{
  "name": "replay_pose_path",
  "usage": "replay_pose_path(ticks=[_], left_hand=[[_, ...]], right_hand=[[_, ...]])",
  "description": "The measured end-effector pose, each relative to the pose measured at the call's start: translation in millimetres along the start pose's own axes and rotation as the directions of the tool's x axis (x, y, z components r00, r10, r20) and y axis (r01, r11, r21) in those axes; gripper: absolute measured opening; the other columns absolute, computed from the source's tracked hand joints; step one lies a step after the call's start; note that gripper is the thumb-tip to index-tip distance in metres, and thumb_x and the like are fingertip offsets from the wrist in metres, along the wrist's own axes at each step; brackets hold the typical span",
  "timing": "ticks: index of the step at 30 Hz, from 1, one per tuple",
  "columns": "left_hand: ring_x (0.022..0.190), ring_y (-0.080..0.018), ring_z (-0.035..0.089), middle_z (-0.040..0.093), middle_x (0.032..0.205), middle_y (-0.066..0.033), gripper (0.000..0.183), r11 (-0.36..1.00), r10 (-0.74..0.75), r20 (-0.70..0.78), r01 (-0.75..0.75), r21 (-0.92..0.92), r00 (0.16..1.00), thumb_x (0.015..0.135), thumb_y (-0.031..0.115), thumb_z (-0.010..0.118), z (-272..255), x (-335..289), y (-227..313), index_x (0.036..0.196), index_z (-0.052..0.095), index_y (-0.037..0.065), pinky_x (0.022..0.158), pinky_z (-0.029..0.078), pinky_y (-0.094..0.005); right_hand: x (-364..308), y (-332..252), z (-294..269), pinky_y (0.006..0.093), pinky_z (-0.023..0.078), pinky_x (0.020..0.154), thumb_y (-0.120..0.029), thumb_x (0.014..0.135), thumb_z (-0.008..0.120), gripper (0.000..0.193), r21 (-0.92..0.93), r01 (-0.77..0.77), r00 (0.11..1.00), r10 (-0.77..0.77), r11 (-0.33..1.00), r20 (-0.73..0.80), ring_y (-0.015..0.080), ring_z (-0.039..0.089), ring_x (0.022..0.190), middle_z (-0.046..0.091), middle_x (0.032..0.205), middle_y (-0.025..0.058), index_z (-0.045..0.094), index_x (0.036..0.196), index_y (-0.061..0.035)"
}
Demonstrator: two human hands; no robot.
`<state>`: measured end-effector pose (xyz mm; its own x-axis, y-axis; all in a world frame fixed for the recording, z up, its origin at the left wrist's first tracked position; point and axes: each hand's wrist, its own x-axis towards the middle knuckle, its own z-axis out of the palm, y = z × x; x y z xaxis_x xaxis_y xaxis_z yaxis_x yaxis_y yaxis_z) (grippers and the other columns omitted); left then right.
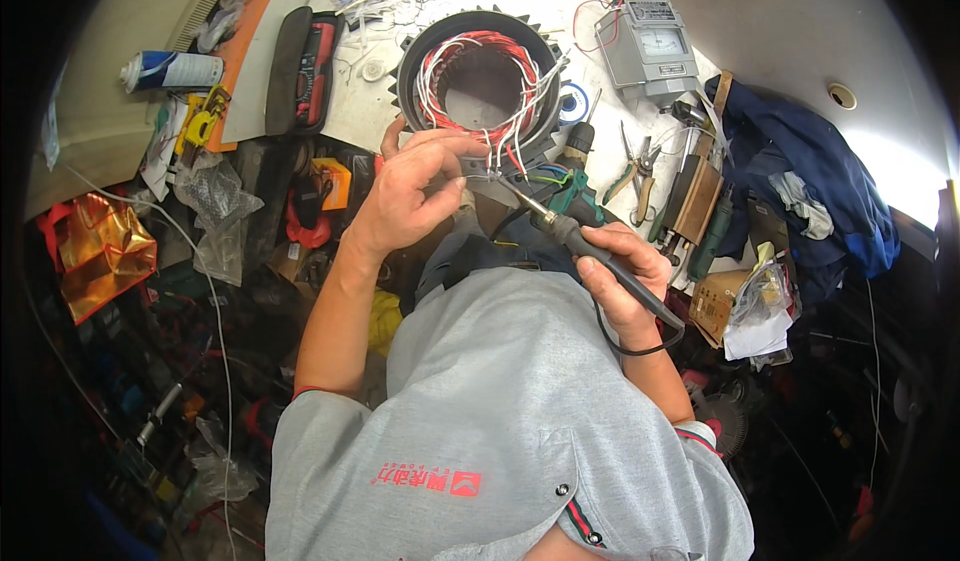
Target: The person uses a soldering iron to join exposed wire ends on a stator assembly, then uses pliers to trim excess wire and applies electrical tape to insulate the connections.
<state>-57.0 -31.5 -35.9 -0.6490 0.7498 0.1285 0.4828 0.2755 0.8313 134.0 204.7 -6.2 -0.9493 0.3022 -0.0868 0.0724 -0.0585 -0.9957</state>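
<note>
A soldering iron with a dark handle lies in my right hand, fingers wrapped around it. Its metal tip points up and left, at the wire ends by the near rim of a black motor stator housing. Red and white windings line the inside of that housing, and several white leads hang over its near side. My left hand is closed in a pinch close to the iron's tip. A thin silvery solder wire runs from its fingers to the joint. The exact contact point is too small to make out.
Right of the housing are a green drill, a solder spool, pliers and a grey analog meter. A cased red multimeter and a spray can are at left. Dark blue cloth hangs at right.
</note>
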Motion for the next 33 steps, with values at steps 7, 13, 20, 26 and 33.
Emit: replay_pose_path(ticks=[7, 13, 20, 26, 33], left_hand=[[0.127, -0.0207, 0.062, 0.075, 0.124, -0.0005, 0.012, 1.0, 0.008, -0.011, -0.008, -0.006, 1.0, 0.081, 0.003, 0.068, 0.6, 0.6, 0.1, 0.083, 0.059, 0.011, 0.122, 0.016, -0.0526], [0.126, -0.0206, 0.063, 0.075, 0.123, -0.0006, 0.012, 1.0, 0.012, -0.022, -0.012, -0.004, 1.0, 0.081, 0.003, 0.068, 1.5, 1.1, 0.9, 0.083, 0.059, 0.011, 0.122, 0.016, -0.0513], [0.125, -0.0203, 0.063, 0.075, 0.122, -0.0005, 0.012, 1.0, 0.01, -0.023, -0.01, 0.005, 1.0, 0.081, 0.004, 0.069, 1.9, 1.0, 1.6, 0.083, 0.06, 0.011, 0.122, 0.016, -0.0517], [0.125, -0.0203, 0.063, 0.075, 0.121, -0.0002, 0.011, 1.0, -0.001, -0.022, 0.001, 0.009, 1.0, 0.082, 0.005, 0.071, 2.6, 0.5, 1.2, 0.082, 0.061, 0.011, 0.122, 0.015, -0.0541], [0.124, -0.0207, 0.064, 0.075, 0.12, -0.0001, 0.01, 1.0, 0.011, -0.032, -0.011, 0.023, 0.999, 0.082, 0.007, 0.072, 4.4, 0.8, 1.3, 0.083, 0.063, 0.011, 0.121, 0.015, -0.0546]], right_hand=[[3.0, -0.3, 1.1, 0.0241, 0.048, 0.074, 0.002, 0.083, 0.079, 0.033, -0.007, 0.011, 1.0, -0.011, 1.0, 0.003, 0.0127, 0.063, 0.085, 0.069, 0.098, 0.0076, 0.075, 0.115, 0.0021], [2.7, -0.9, 0.8, 0.0239, 0.047, 0.073, 0.002, 0.083, 0.078, 0.031, -0.022, 0.006, 1.0, -0.005, 1.0, 0.021, 0.0124, 0.062, 0.084, 0.068, 0.096, 0.0069, 0.075, 0.114, 0.0019], [1.6, -0.8, 2.6, 0.0239, 0.047, 0.073, 0.002, 0.082, 0.079, 0.032, -0.017, 0.004, 1.0, -0.004, 1.0, 0.004, 0.0124, 0.062, 0.084, 0.068, 0.096, 0.0071, 0.075, 0.114, 0.0019], [1.4, -0.8, 1.9, 0.0243, 0.048, 0.073, 0.002, 0.082, 0.079, 0.032, -0.02, 0.012, 1.0, -0.011, 1.0, 0.012, 0.0126, 0.062, 0.084, 0.068, 0.095, 0.007, 0.076, 0.114, 0.0016], [0.4, 1.3, 0.7, 0.0245, 0.047, 0.072, 0.002, 0.082, 0.079, 0.032, -0.039, 0.028, 1.0, -0.028, 0.999, 0.011, 0.0129, 0.062, 0.083, 0.068, 0.094, 0.007, 0.076, 0.114, 0.001]])
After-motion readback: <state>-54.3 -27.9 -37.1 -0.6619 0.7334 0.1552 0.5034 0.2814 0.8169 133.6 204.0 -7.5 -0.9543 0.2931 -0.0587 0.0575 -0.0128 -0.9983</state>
